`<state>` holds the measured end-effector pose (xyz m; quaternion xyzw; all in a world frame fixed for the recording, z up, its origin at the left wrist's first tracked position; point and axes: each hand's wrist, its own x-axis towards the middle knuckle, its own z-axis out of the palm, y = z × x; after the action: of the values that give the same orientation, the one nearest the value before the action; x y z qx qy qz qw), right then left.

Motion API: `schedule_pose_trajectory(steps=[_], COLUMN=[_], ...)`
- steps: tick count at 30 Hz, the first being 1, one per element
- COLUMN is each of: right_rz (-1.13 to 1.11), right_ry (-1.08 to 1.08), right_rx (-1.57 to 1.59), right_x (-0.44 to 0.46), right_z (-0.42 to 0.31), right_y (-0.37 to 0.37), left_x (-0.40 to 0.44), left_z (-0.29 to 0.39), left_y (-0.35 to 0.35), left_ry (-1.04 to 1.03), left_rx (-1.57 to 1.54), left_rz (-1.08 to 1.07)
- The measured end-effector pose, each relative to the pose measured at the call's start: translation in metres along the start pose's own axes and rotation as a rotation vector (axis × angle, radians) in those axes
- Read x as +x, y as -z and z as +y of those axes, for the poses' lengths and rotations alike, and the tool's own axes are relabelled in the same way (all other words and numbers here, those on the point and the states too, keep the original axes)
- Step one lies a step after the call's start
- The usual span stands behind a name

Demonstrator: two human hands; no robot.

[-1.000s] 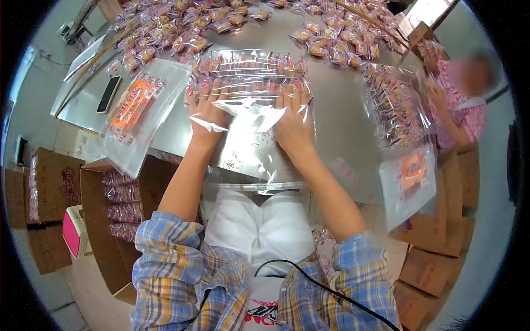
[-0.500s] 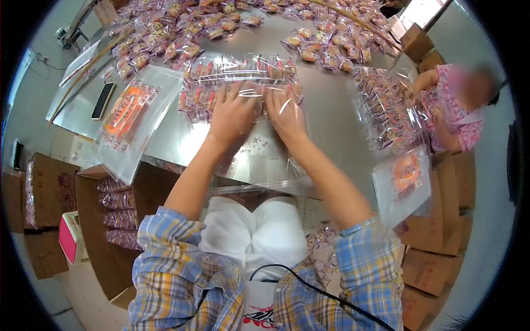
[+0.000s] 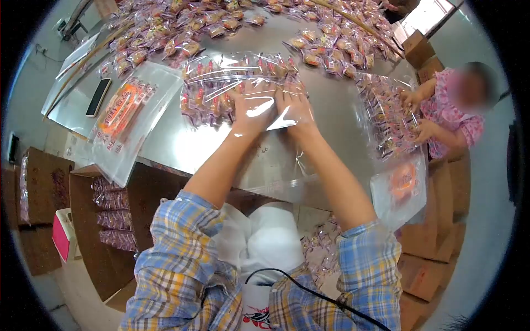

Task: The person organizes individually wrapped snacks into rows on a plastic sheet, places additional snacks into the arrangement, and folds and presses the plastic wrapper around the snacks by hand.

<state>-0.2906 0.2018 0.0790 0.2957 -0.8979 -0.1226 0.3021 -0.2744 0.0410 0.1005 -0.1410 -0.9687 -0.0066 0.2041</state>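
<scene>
A large clear bag point(image 3: 221, 74) lies on the metal table point(image 3: 342, 138), filled with rows of small wrapped snacks point(image 3: 207, 102). Both of my hands are inside it, under the glossy film, with their palms down. My left hand point(image 3: 254, 107) rests its spread fingers on the middle of the rows. Close beside it, my right hand point(image 3: 295, 107) reaches its extended fingers to the right part of the rows. Glare on the film hides part of both hands. The bag's open end hangs near the table's front edge.
Flat printed bags point(image 3: 124, 116) and a phone point(image 3: 99, 97) lie at left. Loose wrapped snacks point(image 3: 160, 33) cover the table's far side. At right, a co-worker point(image 3: 452, 110) touches another filled bag point(image 3: 386, 110). Below left stands an open carton point(image 3: 99, 265); more boxes point(image 3: 425, 276) are stacked right.
My hands have come together from the sides of the rows towards the middle. The left one has since shifted right. The co-worker's hands now rest on the other filled bag.
</scene>
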Motion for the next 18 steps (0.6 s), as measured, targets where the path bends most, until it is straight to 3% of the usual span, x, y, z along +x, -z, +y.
schedule_pose_trajectory(steps=[2, 4, 7, 8, 10, 12, 13, 18], right_rz=[-0.048, -0.078, -0.134, -0.178, -0.133, -0.092, -0.08, -0.086], right_ry=[-0.008, 0.014, 0.01, -0.003, -0.02, -0.049, -0.072, -0.236], right_rx=[-0.195, -0.273, -0.158, -0.123, -0.147, -0.17, -0.176, 0.168], right_x=[-0.003, 0.0, 0.003, 0.007, 0.008, 0.012, 0.012, 0.017], right_z=[-0.005, -0.003, 0.0, 0.003, 0.003, 0.005, 0.004, -0.002], right_y=[0.0, 0.013, 0.01, 0.01, 0.004, -0.001, -0.002, 0.002], left_x=[0.005, 0.007, 0.015, 0.012, 0.009, 0.009, 0.004, 0.003], left_z=[0.007, 0.012, 0.013, 0.013, 0.013, 0.007, 0.009, 0.008], left_y=[-0.017, -0.024, -0.026, -0.024, -0.032, -0.041, -0.035, -0.022], left_ry=[0.068, 0.103, 0.1, 0.12, 0.131, 0.054, 0.092, 0.17], left_rx=[-0.016, -0.007, -0.107, -0.076, -0.063, -0.168, -0.162, -0.185], left_rz=[0.188, 0.215, 0.346, 0.255, 0.345, 0.572, 0.416, 0.211])
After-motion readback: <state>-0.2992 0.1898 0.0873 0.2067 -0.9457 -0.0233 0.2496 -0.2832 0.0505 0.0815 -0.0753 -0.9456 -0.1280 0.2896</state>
